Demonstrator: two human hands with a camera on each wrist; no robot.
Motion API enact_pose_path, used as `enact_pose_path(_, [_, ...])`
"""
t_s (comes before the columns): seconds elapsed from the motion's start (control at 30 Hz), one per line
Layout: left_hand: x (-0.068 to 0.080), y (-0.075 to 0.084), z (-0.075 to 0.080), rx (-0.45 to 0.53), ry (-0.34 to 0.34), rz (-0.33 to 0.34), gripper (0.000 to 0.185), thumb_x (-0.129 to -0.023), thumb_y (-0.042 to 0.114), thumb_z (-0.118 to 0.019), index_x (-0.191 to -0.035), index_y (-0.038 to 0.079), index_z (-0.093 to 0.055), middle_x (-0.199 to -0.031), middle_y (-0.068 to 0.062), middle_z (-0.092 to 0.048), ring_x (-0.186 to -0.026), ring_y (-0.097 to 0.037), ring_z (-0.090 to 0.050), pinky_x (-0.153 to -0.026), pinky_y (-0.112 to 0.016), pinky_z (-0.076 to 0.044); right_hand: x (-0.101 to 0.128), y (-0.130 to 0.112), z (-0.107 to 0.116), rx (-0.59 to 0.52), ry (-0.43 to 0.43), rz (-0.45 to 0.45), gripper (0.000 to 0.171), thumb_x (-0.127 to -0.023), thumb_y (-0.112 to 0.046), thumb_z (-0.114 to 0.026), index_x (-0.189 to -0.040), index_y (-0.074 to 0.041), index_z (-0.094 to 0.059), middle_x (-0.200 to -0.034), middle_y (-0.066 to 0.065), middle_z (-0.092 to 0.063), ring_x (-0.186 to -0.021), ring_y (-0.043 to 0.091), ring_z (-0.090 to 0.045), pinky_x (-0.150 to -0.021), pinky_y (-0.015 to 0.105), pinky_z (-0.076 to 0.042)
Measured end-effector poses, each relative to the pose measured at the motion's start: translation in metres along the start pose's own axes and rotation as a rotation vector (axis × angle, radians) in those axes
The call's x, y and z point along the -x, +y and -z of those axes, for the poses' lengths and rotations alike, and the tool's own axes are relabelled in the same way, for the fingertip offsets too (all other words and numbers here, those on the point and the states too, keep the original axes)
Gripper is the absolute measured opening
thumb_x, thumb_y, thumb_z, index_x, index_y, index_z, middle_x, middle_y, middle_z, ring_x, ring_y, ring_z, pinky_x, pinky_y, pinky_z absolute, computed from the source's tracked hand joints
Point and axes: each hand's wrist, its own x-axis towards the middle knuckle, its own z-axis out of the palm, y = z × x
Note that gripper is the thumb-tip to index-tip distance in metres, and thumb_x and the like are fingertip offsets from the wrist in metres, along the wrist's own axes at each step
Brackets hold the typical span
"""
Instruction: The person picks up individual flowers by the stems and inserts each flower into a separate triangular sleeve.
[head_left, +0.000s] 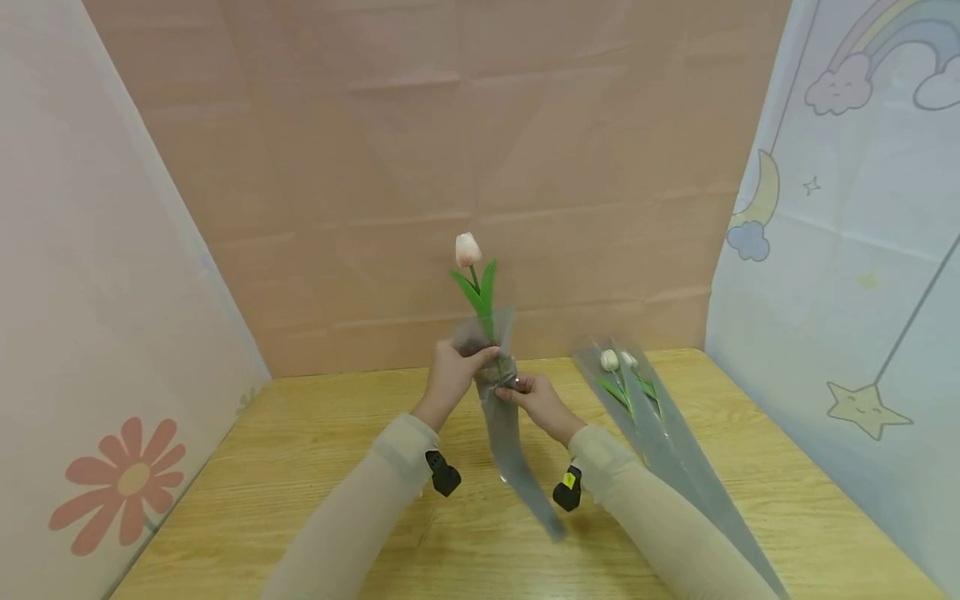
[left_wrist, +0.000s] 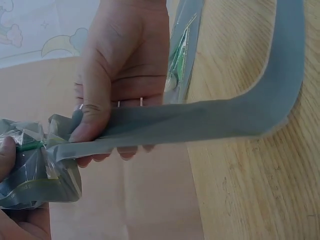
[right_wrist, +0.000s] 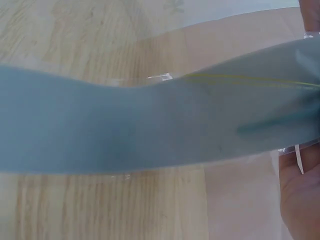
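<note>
A pale pink tulip (head_left: 467, 250) with green leaves (head_left: 486, 292) stands upright out of a grey translucent flower sleeve (head_left: 510, 446). My left hand (head_left: 450, 379) pinches the crumpled upper part of the sleeve round the stem, thumb across its front. Just below, my right hand (head_left: 546, 408) pinches the sleeve between thumb and fingers; its thumb shows pressed on the film in the left wrist view. The sleeve's long lower end hangs down, bending to the right. Through the film, the green stem (right_wrist: 270, 124) shows dimly in the right wrist view. Gathered film hides some fingers.
To the right, more grey sleeves (head_left: 693, 467) lie on the wooden table (head_left: 315, 467), with white tulips (head_left: 610, 360) inside. A pinkish-brown cloth (head_left: 360, 167) hangs behind. Printed cloths stand at the left (head_left: 90, 250) and right (head_left: 847, 267) sides.
</note>
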Motion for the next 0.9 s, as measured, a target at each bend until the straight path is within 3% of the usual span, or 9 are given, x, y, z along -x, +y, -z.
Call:
enact_pose_path(0.2, [-0.007, 0.009, 0.001, -0.049, -0.015, -0.039, 0.024, -0.080, 0.020, -0.080, -0.093, 0.000, -0.075, -0.090, -0.013, -0.074, -0.080, -0.017, -0.071, -0.071, -0.030, -0.058, 0.001, 0.000, -0.002, -0.036, -0.008, 0.009, 0.035, -0.095, -0.025, -0.063, -0.112, 0.006, -0.062, -0.103, 0.000, -0.071, -0.102, 0.011, -0.063, -0.101, 0.044, -0.046])
enact_pose_path(0.33, [-0.015, 0.025, 0.005, -0.035, 0.041, -0.086, 0.026, -0.077, 0.015, -0.082, -0.094, -0.003, -0.074, -0.091, -0.016, -0.074, -0.079, -0.019, -0.071, -0.070, -0.030, -0.057, -0.001, 0.000, -0.005, -0.057, -0.008, 0.023, 0.036, -0.094, -0.028, -0.064, -0.111, 0.004, -0.062, -0.105, 0.003, -0.071, -0.105, 0.015, -0.063, -0.100, 0.045, -0.047])
enact_pose_path(0.47, [-0.019, 0.040, 0.011, -0.008, 0.122, -0.073, 0.027, -0.076, 0.018, -0.084, -0.087, -0.004, -0.074, -0.082, -0.014, -0.072, -0.069, -0.014, -0.067, -0.063, -0.027, -0.053, -0.002, 0.003, -0.006, -0.061, -0.033, 0.021, 0.040, -0.094, -0.026, -0.064, -0.120, 0.004, -0.061, -0.114, 0.008, -0.070, -0.107, 0.014, -0.063, -0.099, 0.043, -0.047])
enact_pose_path(0.57, [-0.020, 0.047, 0.014, 0.013, 0.123, -0.045, 0.027, -0.076, 0.022, -0.084, -0.087, -0.001, -0.075, -0.082, -0.011, -0.072, -0.068, -0.015, -0.066, -0.062, -0.028, -0.053, -0.002, 0.007, -0.006, -0.068, -0.051, 0.028, 0.041, -0.094, -0.024, -0.063, -0.124, 0.004, -0.059, -0.116, 0.010, -0.069, -0.106, 0.012, -0.064, -0.099, 0.042, -0.048])
enact_pose_path(0.73, [-0.019, 0.044, 0.013, 0.095, 0.086, 0.022, 0.036, -0.077, 0.027, -0.084, -0.103, 0.005, -0.072, -0.100, -0.009, -0.071, -0.088, -0.020, -0.068, -0.079, -0.034, -0.055, -0.003, 0.011, -0.005, -0.086, -0.062, 0.045, 0.041, -0.095, -0.022, -0.063, -0.125, 0.005, -0.059, -0.112, 0.006, -0.071, -0.103, 0.010, -0.065, -0.098, 0.042, -0.048])
enact_pose_path(0.9, [-0.013, 0.026, 0.008, 0.082, 0.019, 0.092, 0.044, -0.076, 0.027, -0.084, -0.108, 0.005, -0.065, -0.105, -0.010, -0.069, -0.092, -0.018, -0.066, -0.082, -0.036, -0.054, -0.002, 0.009, -0.003, -0.071, -0.059, 0.029, 0.043, -0.094, -0.025, -0.064, -0.126, 0.003, -0.059, -0.115, 0.007, -0.069, -0.105, 0.012, -0.064, -0.099, 0.045, -0.047])
